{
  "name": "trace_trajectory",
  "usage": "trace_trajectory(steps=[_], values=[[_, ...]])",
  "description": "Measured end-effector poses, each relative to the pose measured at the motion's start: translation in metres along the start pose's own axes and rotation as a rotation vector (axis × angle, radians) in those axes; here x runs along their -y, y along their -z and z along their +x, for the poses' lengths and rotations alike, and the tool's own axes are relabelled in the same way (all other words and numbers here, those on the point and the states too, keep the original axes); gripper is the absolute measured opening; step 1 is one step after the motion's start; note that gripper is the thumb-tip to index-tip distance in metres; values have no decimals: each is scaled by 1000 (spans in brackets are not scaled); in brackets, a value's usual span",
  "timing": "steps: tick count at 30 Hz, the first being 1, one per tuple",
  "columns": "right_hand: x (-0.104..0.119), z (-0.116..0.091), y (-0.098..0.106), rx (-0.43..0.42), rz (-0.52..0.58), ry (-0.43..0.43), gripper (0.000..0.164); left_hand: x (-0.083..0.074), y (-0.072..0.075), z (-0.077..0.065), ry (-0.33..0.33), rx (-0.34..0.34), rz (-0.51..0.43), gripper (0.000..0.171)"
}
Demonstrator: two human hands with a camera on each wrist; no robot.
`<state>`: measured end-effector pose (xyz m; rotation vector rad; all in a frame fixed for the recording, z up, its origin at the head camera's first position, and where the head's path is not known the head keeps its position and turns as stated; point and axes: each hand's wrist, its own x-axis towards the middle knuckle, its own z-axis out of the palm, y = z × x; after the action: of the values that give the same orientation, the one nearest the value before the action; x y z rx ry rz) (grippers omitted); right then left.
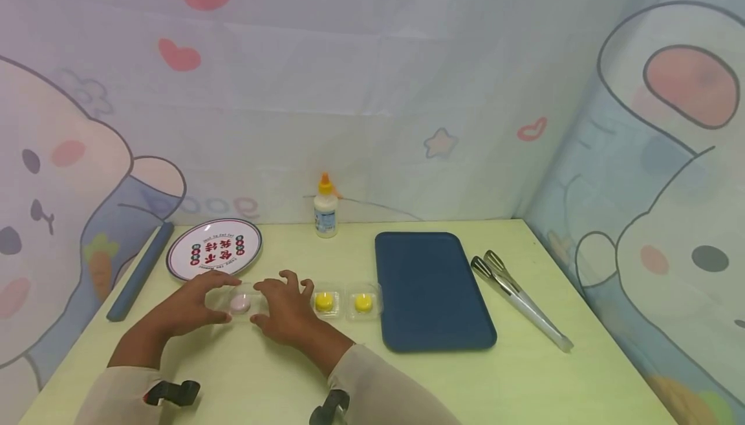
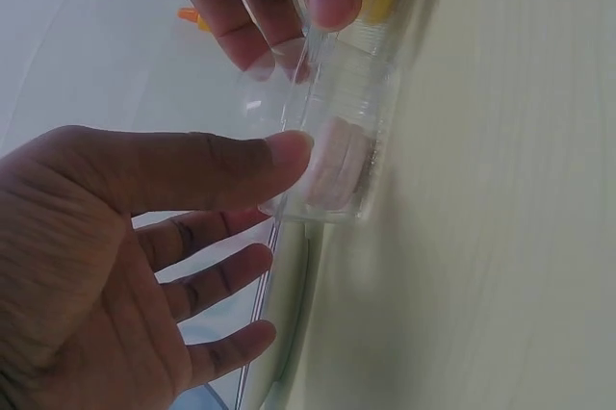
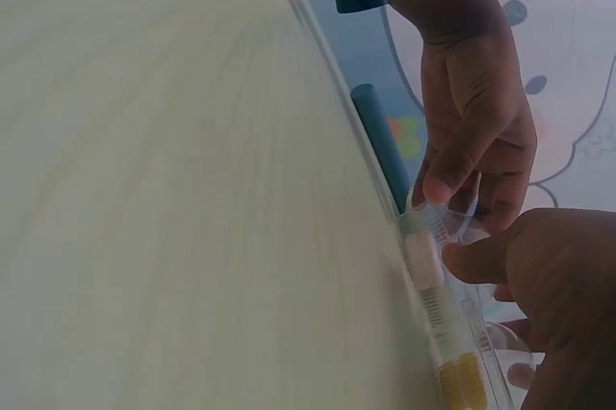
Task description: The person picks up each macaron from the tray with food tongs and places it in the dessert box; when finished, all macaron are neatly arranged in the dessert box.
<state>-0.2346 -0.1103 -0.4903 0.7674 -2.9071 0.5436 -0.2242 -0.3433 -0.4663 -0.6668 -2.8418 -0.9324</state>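
A clear plastic box (image 2: pixel 337 73) holds a pink macaron (image 1: pixel 240 303) at the left of the table. My left hand (image 1: pixel 192 305) pinches the box's left end between thumb and fingertips, its other fingers spread apart. At the right end, my right hand (image 1: pixel 288 308) has its thumb in front and fingers behind, gripping the clear plastic edge. In the left wrist view, a domed clear lid (image 2: pixel 258 107) tilts back from the base. Beside my right hand, a row of clear boxes holds a yellow macaron (image 1: pixel 324 302) and another yellow macaron (image 1: pixel 363 303).
A round printed plate (image 1: pixel 215 247) lies behind my left hand, with a blue-grey roll (image 1: pixel 140 273) at the left edge. A glue bottle (image 1: pixel 326 208) stands at the back. To the right are a dark blue tray (image 1: pixel 433 292) and metal tongs (image 1: pixel 520 299).
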Motion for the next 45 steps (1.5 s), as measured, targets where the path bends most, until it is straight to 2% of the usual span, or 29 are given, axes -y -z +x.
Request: trace_trajectory(steps=[9,25,39,45], values=[[1,0,-3,0,-27,-9,50,-1,1,-1,49,45,-15,66],[2,1,-5,-3,-86,-18,50,6,4,-1,123,93,-31,65],[4,0,-3,16,-93,-24,53,3,5,-1,141,77,-14,63],[2,-5,-2,9,-118,-12,53,4,3,-2,121,75,-39,62]])
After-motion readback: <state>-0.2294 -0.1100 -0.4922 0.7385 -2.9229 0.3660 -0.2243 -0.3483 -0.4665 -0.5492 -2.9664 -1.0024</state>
